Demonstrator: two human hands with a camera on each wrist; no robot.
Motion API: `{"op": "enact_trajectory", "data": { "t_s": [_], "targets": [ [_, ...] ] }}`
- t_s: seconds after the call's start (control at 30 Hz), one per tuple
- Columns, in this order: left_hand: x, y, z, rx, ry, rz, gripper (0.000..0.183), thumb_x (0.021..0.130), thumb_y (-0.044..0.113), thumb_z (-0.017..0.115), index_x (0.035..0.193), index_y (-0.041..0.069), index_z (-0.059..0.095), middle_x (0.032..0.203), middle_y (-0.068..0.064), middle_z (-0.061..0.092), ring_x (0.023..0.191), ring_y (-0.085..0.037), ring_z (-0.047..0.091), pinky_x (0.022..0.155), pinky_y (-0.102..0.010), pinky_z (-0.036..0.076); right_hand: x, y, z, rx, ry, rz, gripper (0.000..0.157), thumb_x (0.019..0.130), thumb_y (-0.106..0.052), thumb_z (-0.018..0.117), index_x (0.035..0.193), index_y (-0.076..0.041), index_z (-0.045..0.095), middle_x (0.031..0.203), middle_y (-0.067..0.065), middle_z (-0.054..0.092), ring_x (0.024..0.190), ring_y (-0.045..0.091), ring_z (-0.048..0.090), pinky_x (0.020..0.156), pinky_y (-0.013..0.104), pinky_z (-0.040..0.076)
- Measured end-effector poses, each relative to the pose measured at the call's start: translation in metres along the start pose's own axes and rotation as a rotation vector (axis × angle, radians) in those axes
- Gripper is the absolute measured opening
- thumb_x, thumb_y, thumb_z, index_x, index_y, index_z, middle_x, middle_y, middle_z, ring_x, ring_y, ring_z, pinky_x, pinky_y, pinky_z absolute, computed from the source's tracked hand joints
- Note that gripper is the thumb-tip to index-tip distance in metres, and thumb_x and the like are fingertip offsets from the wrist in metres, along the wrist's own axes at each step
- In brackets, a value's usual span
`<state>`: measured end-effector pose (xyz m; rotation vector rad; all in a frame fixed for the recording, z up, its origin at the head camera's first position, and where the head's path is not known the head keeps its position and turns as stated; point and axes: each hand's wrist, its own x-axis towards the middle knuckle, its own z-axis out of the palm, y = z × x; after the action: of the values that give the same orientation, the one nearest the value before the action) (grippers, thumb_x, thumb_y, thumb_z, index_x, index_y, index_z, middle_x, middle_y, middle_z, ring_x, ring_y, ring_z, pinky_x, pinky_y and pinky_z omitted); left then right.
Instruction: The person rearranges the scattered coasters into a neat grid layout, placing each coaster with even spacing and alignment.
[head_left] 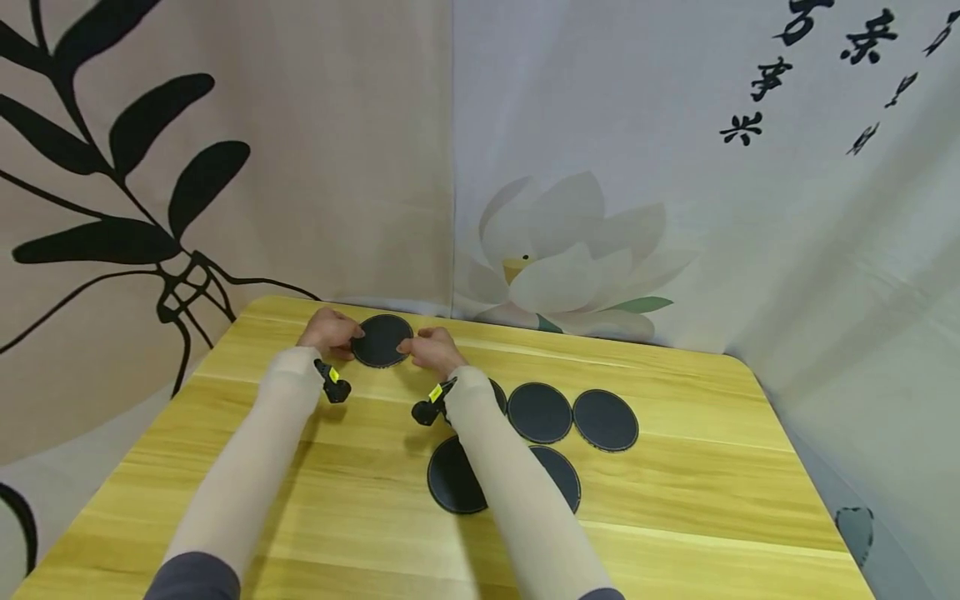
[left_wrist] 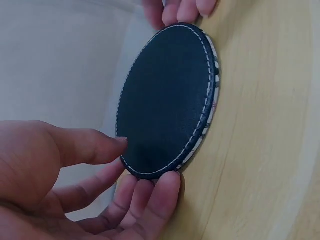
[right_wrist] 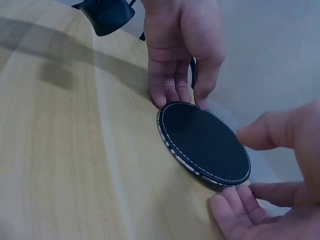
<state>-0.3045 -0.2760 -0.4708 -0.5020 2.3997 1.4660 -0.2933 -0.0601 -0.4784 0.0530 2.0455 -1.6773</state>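
A round black coaster (head_left: 382, 341) with pale stitching round its rim is held between both hands near the table's far edge. My left hand (head_left: 330, 333) pinches its left side, thumb over the top and fingertips at the lower edge. On the opposite side my right hand (head_left: 435, 352) grips it the same way. In the left wrist view, a white patterned layer shows along the edge of the coaster (left_wrist: 167, 100). The right wrist view shows a dark shadow under the near side of the coaster (right_wrist: 205, 142).
Several more black coasters lie on the wooden table (head_left: 697, 467), among them a middle coaster (head_left: 539, 412), a right coaster (head_left: 605, 420) and a front coaster (head_left: 453, 475). My right forearm partly covers some. Behind the table hangs a printed curtain (head_left: 360, 167).
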Motion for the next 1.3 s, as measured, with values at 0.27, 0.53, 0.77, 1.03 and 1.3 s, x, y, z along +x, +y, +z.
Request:
{"op": "enact_trajectory", "data": {
  "t_s": [0.27, 0.53, 0.77, 1.03, 1.3],
  "targets": [
    [-0.009, -0.003, 0.006, -0.079, 0.015, 0.009, 0.044, 0.101, 0.008, 0.059, 0.142, -0.004, 0.052, 0.108, -0.014, 0.054, 0.079, -0.018, 0.061, 0.078, -0.035, 0.064, -0.001, 0.003, -0.002, -0.021, 0.065, -0.012, 0.055, 0.091, -0.015, 0.072, 0.143, -0.005, 0.057, 0.137, 0.014, 0.063, 0.116, 0.028, 0.067, 0.102, 0.041, 0.056],
    [-0.018, -0.003, 0.014, -0.156, 0.026, 0.018, 0.042, 0.1, 0.008, 0.061, 0.14, 0.0, 0.053, 0.1, -0.012, 0.053, 0.074, -0.017, 0.059, 0.077, -0.035, 0.065, -0.002, 0.006, -0.007, -0.041, 0.141, -0.046, 0.045, 0.091, -0.011, 0.072, 0.135, -0.008, 0.065, 0.13, 0.014, 0.066, 0.107, 0.029, 0.072, 0.093, 0.04, 0.06],
    [-0.021, -0.005, 0.016, -0.181, 0.008, 0.017, 0.043, 0.1, 0.009, 0.061, 0.142, 0.001, 0.052, 0.106, -0.013, 0.055, 0.081, -0.018, 0.06, 0.075, -0.031, 0.064, 0.004, 0.01, -0.007, -0.064, 0.239, -0.076, 0.032, 0.086, -0.003, 0.073, 0.118, -0.009, 0.072, 0.11, 0.01, 0.069, 0.085, 0.018, 0.066, 0.07, 0.03, 0.06],
    [-0.027, -0.005, 0.018, -0.197, -0.001, 0.031, 0.043, 0.101, 0.01, 0.06, 0.142, 0.0, 0.052, 0.112, -0.013, 0.055, 0.089, -0.02, 0.06, 0.08, -0.032, 0.065, 0.002, 0.009, -0.012, -0.082, 0.234, -0.101, 0.027, 0.09, -0.001, 0.069, 0.116, -0.007, 0.067, 0.107, 0.012, 0.07, 0.076, 0.019, 0.07, 0.078, 0.039, 0.065],
    [-0.033, -0.006, 0.017, -0.218, 0.012, 0.044, 0.044, 0.101, 0.012, 0.062, 0.142, 0.001, 0.052, 0.119, -0.018, 0.064, 0.084, -0.015, 0.072, 0.083, -0.036, 0.064, -0.005, 0.007, -0.014, -0.082, 0.23, -0.163, 0.03, 0.089, 0.001, 0.07, 0.118, -0.002, 0.067, 0.108, 0.014, 0.069, 0.079, 0.025, 0.074, 0.079, 0.041, 0.065]
  ]
}}
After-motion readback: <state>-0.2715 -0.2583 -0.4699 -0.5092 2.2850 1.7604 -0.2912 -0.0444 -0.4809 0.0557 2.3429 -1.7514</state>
